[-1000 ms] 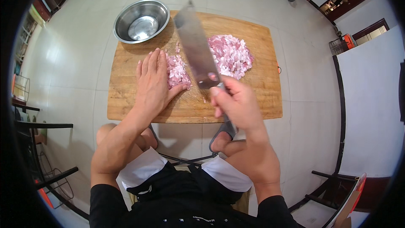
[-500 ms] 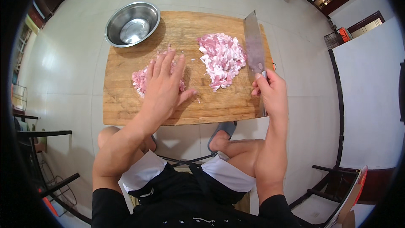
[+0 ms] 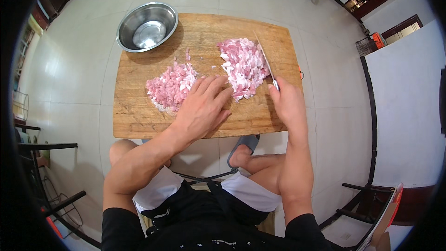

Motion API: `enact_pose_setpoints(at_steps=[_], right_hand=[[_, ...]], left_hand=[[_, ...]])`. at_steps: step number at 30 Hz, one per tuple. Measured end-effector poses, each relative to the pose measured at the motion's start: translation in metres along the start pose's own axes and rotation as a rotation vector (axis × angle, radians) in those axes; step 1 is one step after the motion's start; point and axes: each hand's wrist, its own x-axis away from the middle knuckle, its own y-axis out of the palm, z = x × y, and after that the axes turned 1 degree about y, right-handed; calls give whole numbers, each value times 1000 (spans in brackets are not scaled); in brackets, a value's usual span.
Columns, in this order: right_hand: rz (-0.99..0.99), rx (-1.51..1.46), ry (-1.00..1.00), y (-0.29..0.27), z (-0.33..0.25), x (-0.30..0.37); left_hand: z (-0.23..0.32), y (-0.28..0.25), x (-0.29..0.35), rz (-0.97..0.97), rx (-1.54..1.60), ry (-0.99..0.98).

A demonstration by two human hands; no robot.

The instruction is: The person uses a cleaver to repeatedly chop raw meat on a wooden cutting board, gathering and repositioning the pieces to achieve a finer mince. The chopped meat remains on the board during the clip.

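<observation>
My right hand is closed round the handle of a cleaver. Its blade stands almost edge-on along the right side of a larger pile of sliced pink and white meat. My left hand is open, palm down, with fingers stretched out over the wooden cutting board between the two piles. Left of those fingers lies a smaller pile of finely chopped meat, its right edge partly hidden by the hand. A few meat scraps lie loose between the piles.
A steel bowl with no food visible in it stands at the board's far left corner. Black-framed chairs stand at the left and lower right. A white panel rises on the right. My knees and slippered feet are below the board's near edge.
My left hand has moved right, off the chopped pile, uncovering it. The cleaver has swung left from the board's right edge to the sliced meat, its blade turning from broadside to edge-on.
</observation>
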Motion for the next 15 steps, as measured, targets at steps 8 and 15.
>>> enact_pose_setpoints(at_steps=[8,15], right_hand=[[-269,-295,224,-21,-40,1],[-388,-606,145,15,-60,16]], left_hand=[[-3,-3,-3,11,-23,-70],[1,-1,-8,102,-43,-115]])
